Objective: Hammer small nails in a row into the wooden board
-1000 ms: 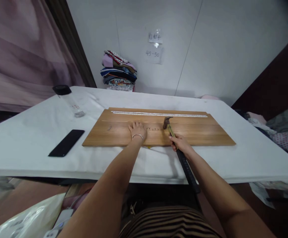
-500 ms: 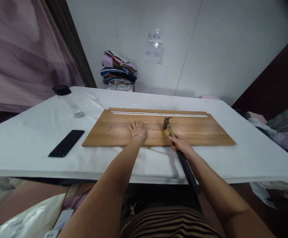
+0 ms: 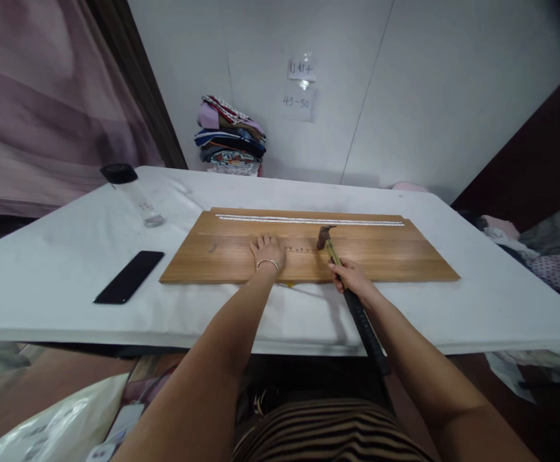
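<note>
My left hand lies flat on a wooden board, its fingers spread. To the right of it, a row of small nails runs along the board. My right hand is wrapped round the shaft of a claw hammer, below the head. The rusty hammer head is at the right end of the nail row; whether it touches the board or a nail I cannot tell. A few loose nails lie on the board's left part. Two white strips run along its far side.
The board rests on a table with a white cloth. Left of it are a black phone and a clear bottle with a dark lid. Folded clothes are stacked behind the table, against a wall with paper signs.
</note>
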Available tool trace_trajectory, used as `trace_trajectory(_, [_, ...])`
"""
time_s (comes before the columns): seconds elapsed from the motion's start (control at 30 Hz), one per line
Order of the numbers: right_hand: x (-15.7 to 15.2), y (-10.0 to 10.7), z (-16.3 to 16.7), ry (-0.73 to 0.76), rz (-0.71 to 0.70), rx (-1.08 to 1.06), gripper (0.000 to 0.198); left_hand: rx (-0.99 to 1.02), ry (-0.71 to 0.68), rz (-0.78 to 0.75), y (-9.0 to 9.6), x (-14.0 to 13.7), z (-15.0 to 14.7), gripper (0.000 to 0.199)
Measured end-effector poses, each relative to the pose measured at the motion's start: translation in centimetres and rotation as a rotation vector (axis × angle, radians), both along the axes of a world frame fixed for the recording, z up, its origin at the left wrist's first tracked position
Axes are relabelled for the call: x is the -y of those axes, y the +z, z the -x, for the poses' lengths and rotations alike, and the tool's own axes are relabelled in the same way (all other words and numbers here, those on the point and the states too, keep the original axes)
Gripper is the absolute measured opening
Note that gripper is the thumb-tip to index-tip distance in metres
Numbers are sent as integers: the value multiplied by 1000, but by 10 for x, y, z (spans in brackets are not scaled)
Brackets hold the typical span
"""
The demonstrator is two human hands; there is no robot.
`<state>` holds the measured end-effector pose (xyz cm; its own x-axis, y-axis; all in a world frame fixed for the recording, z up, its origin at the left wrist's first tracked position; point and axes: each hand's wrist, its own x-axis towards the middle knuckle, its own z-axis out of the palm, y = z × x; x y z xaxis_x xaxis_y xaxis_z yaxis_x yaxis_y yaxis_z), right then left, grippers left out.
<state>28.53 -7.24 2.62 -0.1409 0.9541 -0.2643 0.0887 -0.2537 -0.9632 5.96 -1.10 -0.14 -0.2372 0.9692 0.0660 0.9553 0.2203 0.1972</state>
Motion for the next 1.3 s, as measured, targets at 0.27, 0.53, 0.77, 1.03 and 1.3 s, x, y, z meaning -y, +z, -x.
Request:
trace_trajectory(0.27, [0, 0, 0, 1, 4, -3, 34, 6, 1, 8, 0, 0, 0, 57])
trace_trajectory(0.53, [0, 4, 1, -8, 27, 1, 32, 3, 1, -1, 1, 1, 0, 56])
trace_trajectory(0.77, [-2, 2, 0, -4, -1, 1, 33, 4, -2, -7, -3, -1, 1, 57])
trace_trajectory(1.03, [0, 5, 1, -13, 22, 23, 32, 0, -2, -1, -2, -1, 1, 56])
trace_trajectory(1.3, [0, 4, 0, 9, 23, 2, 34, 8, 1, -1, -2, -2, 1, 57])
